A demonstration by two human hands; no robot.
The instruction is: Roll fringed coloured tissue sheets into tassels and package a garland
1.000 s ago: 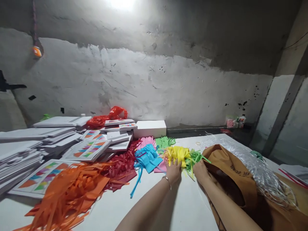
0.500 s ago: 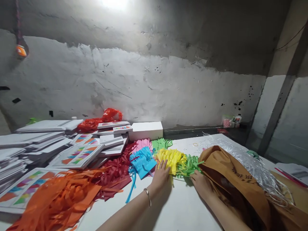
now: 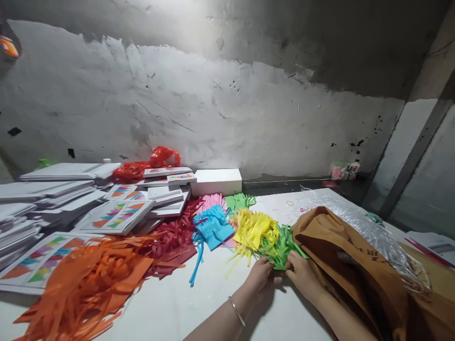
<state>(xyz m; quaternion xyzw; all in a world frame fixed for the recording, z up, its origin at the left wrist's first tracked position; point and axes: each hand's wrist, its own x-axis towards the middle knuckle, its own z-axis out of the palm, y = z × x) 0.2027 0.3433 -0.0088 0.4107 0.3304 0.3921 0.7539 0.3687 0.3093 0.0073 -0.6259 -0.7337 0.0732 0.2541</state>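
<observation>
Head view: both hands meet over the white table [image 3: 199, 308], toward its near edge and a little right of the middle. The left hand [image 3: 261, 277], a thin bangle on its wrist, has its fingers curled narrow and pinches the near end of the green paper fringe [image 3: 280, 246]. The right hand [image 3: 302, 274] closes on the same end from the other side, fingertips nearly touching the left's. The green fringe lies flat on the table, its cut strips fanning away from the hands toward the wall.

Just beside it on the left, partly overlapping it, sits a yellow paper fringe [image 3: 254, 229], loose strips trailing toward the near edge. Further left lie a blue fringe [image 3: 213, 227], a pink one [image 3: 211, 201] behind it, a dark red heap [image 3: 174, 241], and a big orange heap [image 3: 92, 279] by the near left corner. A second green bundle [image 3: 240, 201] lies farther back, before a white box [image 3: 216, 181] at the far edge. Stacks of white boards with coloured prints [image 3: 117, 215] fill the left side. A brown cloth bag [image 3: 348, 255] under crinkled clear plastic [image 3: 373, 232] touches the right wrist along the right edge.
</observation>
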